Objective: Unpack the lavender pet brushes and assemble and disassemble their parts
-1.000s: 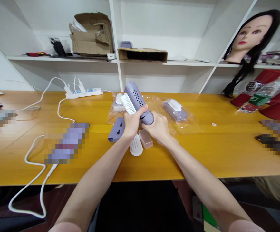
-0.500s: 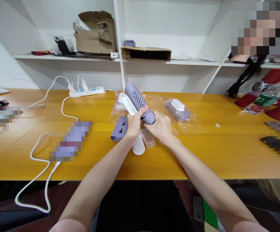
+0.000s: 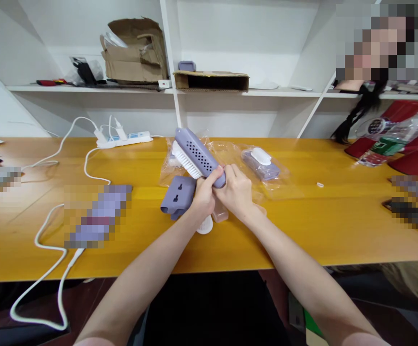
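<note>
Both my hands hold a purple brush attachment [image 3: 197, 153] with white bristles and a perforated face, lifted above the yellow table [image 3: 302, 226]. My left hand [image 3: 203, 199] is closed round its near end. My right hand [image 3: 234, 192] is closed on the same end, fingertips at its base. The brush points up and to the left. Under my hands lie a purple part with slots [image 3: 176, 196], a white oval piece [image 3: 205, 226] and a small pinkish translucent block [image 3: 220, 215], partly hidden.
Clear plastic bags lie behind, one holding a purple and white part [image 3: 261, 163]. A white power strip [image 3: 124, 139] with cables sits at the back left; a white cord [image 3: 50, 259] trails off the front edge. Shelves with cardboard boxes [image 3: 136, 50] stand behind. Red packaging [image 3: 411, 161] lies right.
The brush attachment has tilted further to the left and sunk a little, and my hands have closed tighter together at its base.
</note>
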A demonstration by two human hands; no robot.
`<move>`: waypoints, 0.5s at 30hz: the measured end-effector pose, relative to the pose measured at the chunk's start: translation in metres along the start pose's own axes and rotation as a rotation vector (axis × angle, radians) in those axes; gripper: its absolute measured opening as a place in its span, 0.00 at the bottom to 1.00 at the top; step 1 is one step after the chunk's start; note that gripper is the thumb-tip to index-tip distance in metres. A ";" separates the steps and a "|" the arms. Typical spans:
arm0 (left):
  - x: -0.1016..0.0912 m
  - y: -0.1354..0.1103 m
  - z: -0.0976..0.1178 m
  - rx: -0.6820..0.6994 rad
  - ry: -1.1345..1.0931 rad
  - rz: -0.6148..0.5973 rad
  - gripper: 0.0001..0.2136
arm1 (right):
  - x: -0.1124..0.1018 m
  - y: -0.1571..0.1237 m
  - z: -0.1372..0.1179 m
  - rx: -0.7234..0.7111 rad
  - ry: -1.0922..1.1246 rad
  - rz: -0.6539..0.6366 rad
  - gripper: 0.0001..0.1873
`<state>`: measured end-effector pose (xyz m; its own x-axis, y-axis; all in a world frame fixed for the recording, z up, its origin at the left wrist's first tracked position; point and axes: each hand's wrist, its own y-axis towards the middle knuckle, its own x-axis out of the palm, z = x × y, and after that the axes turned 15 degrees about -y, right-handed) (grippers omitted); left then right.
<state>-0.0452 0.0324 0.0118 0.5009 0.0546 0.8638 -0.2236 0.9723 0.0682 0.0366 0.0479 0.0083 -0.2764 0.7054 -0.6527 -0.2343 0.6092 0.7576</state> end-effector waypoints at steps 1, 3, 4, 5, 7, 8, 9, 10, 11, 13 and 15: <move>-0.001 0.001 0.000 -0.016 -0.003 -0.010 0.11 | 0.001 -0.001 0.000 -0.033 -0.024 0.028 0.07; -0.003 0.002 0.001 -0.035 -0.011 -0.040 0.11 | 0.002 -0.002 0.001 -0.078 -0.065 0.077 0.06; -0.004 0.003 0.001 -0.035 -0.016 -0.050 0.12 | 0.002 -0.002 0.002 -0.091 -0.077 0.098 0.06; -0.005 0.004 0.001 -0.036 -0.022 -0.057 0.12 | 0.002 -0.003 0.002 -0.100 -0.083 0.117 0.07; -0.007 0.005 0.002 -0.048 -0.037 -0.085 0.11 | 0.001 -0.003 0.004 -0.110 -0.091 0.144 0.07; -0.007 0.005 0.002 -0.055 -0.044 -0.104 0.10 | 0.000 -0.003 0.004 -0.117 -0.099 0.150 0.08; -0.007 0.004 0.001 -0.062 -0.051 -0.124 0.08 | -0.001 -0.003 0.004 -0.124 -0.116 0.153 0.07; -0.007 0.004 0.001 -0.067 -0.056 -0.140 0.07 | -0.002 -0.003 0.004 -0.127 -0.141 0.154 0.07; -0.007 0.004 0.001 -0.065 -0.060 -0.146 0.07 | -0.002 -0.003 0.003 -0.127 -0.170 0.158 0.07; -0.006 0.003 0.001 -0.041 -0.068 -0.134 0.06 | -0.004 -0.003 0.001 -0.116 -0.219 0.174 0.06; -0.005 0.002 0.001 -0.005 -0.067 -0.111 0.07 | -0.006 -0.002 -0.001 -0.104 -0.245 0.200 0.06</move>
<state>-0.0491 0.0337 0.0081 0.4657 -0.0686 0.8823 -0.1654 0.9727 0.1629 0.0378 0.0421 0.0110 -0.0967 0.8811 -0.4629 -0.2957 0.4187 0.8587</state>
